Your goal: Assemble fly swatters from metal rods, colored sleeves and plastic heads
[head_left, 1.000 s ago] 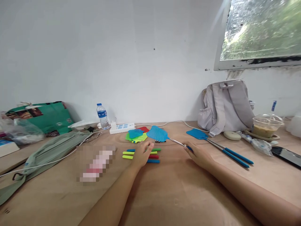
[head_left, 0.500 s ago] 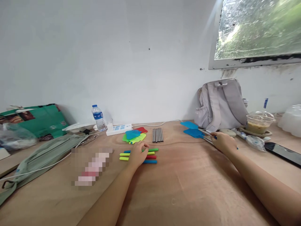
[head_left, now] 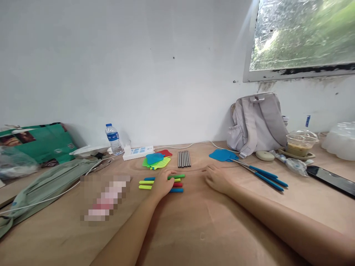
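My left hand (head_left: 163, 183) rests over a row of coloured plastic handles, its thumb and fingers closed around the green handle (head_left: 179, 176). Beneath and beside it lie blue, yellow and red handles, including a yellow handle (head_left: 144, 187) poking out on the left. My right hand (head_left: 217, 180) lies low over the table with fingers apart, holding nothing. Behind the hands are loose swatter heads (head_left: 156, 159) in blue, green and red, and a row of metal tubes (head_left: 184, 159). Blue fly swatters (head_left: 257, 170) with metal rods lie together on the right.
A power strip (head_left: 138, 152) and a water bottle (head_left: 113, 139) stand by the wall. At right are a grey backpack (head_left: 256, 123), a lidded drink cup (head_left: 301, 145) and a phone (head_left: 331, 181). A green bag (head_left: 47, 142) and a grey-green cloth strap (head_left: 55, 186) lie left.
My right hand has let go of the blue fly swatter at the right and moved left toward the middle. The swatters now lie stacked together. My left hand stays at the handles, the green one slightly raised.
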The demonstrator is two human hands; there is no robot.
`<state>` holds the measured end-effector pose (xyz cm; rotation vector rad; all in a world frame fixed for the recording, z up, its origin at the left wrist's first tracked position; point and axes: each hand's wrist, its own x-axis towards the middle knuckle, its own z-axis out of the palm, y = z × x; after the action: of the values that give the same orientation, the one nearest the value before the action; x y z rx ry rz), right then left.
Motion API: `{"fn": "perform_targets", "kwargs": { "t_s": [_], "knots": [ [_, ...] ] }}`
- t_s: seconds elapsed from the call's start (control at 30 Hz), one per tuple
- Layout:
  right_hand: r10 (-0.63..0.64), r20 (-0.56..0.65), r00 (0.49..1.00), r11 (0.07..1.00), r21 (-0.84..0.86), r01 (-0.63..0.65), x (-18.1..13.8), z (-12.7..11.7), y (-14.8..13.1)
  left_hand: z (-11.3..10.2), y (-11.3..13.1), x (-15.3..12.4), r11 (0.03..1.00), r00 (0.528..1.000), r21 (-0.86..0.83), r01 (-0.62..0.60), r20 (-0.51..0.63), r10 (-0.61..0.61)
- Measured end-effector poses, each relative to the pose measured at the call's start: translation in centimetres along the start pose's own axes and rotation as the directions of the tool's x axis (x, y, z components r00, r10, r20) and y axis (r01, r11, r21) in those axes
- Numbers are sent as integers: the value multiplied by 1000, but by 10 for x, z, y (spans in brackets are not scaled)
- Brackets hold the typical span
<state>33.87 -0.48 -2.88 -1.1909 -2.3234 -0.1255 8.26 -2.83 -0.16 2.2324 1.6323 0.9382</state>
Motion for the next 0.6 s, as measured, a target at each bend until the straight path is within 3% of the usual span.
{"fn": "perform_targets", "kwargs": {
  "t_s": [0.1, 0.2, 0.6],
  "knots": [
    [101, 12, 995, 989, 105, -102, 23, 21, -28, 1, -1, 0, 1000, 1000, -3, -7, 11, 7],
    [197, 50, 979, 976, 88, -201, 45, 31, -38, 1, -2, 0, 1000, 1000, 3, -9, 9, 9],
    [404, 51, 914, 915, 5, -404, 79, 50, -17, 0, 0, 0, 1000, 999, 1, -21, 32, 21]
  ]
}}
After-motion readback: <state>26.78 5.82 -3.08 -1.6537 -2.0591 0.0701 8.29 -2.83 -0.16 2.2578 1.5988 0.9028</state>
